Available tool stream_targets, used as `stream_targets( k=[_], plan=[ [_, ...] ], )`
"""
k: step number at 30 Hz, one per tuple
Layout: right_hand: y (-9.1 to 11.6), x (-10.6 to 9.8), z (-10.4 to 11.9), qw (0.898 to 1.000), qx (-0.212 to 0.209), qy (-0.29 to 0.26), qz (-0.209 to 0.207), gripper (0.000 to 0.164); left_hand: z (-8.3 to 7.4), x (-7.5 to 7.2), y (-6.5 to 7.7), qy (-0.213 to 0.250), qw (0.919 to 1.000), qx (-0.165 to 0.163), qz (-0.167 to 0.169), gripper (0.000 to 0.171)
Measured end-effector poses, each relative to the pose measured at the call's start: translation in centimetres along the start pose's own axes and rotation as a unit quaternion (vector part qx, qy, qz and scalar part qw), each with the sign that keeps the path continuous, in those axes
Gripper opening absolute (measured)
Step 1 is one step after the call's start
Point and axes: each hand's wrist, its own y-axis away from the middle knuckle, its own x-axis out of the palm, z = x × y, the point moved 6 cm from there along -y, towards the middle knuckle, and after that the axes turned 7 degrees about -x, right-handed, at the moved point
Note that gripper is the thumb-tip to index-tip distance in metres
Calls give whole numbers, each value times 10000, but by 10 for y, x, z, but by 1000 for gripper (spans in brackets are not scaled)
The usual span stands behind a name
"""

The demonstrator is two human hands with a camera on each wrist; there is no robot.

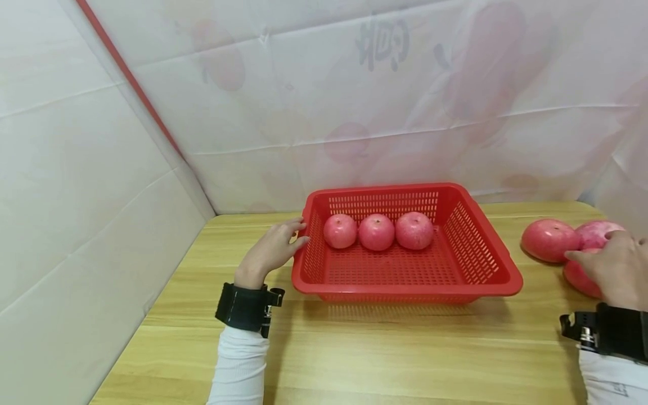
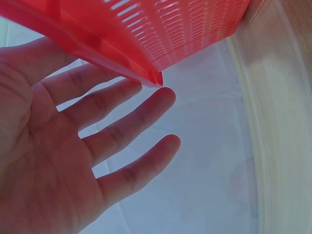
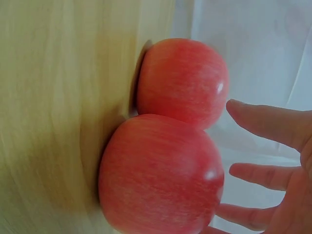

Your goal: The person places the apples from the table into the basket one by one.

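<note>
A red plastic basket [image 1: 385, 289] stands on the table, with a row of three pink-red apples [image 1: 377, 232] along its far side. At the basket's left rim is my left hand [image 1: 270, 247]; the left wrist view shows its fingers [image 2: 141, 119] spread and nearly straight below the rim. My right hand [image 1: 620, 267] reaches over a group of three apples at the right, partly covering two of them. In the right wrist view the thumb [image 3: 268, 122] and fingers are extended beside two of these apples, the nearer one [image 3: 161, 175] touching the farther one [image 3: 183, 83].
The wooden table [image 1: 354, 349] ends at a pale printed cloth wall [image 1: 283, 101] behind the basket. Another cloth wall [image 1: 76, 197] runs along the left. The leftmost loose apple [image 1: 549, 241] lies to the right of the basket.
</note>
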Motion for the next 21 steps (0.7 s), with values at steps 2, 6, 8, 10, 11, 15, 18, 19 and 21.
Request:
stream_targets(
  k=[2,6,8,10,11,15,18,19,21],
  plan=[
    [0,1,-1,10000,11,-33,37,53,0,0,0,-15,10000,-14,-3,42],
    [-1,2,-3,9998,133,9,145,48,0,0,0,13,10000,-22,8,42],
    [-1,3,-4,9997,156,48,191,46,1,0,-1,25,10000,-3,5,42],
    [0,4,-5,9995,180,87,256,44,1,0,-1,30,10000,5,3,42],
    [0,4,-5,9994,176,98,281,43,1,0,-1,35,10000,14,3,41],
    [2,5,-6,9990,209,151,377,44,0,-1,-1,45,10000,31,12,41],
    [3,6,-7,9985,242,224,440,48,0,0,-1,54,10000,43,16,41],
    [3,6,-8,9982,255,262,468,50,0,0,-1,53,10000,42,16,41],
    [3,7,-10,9978,284,303,519,52,0,0,-1,73,10000,29,23,42]
  ],
)
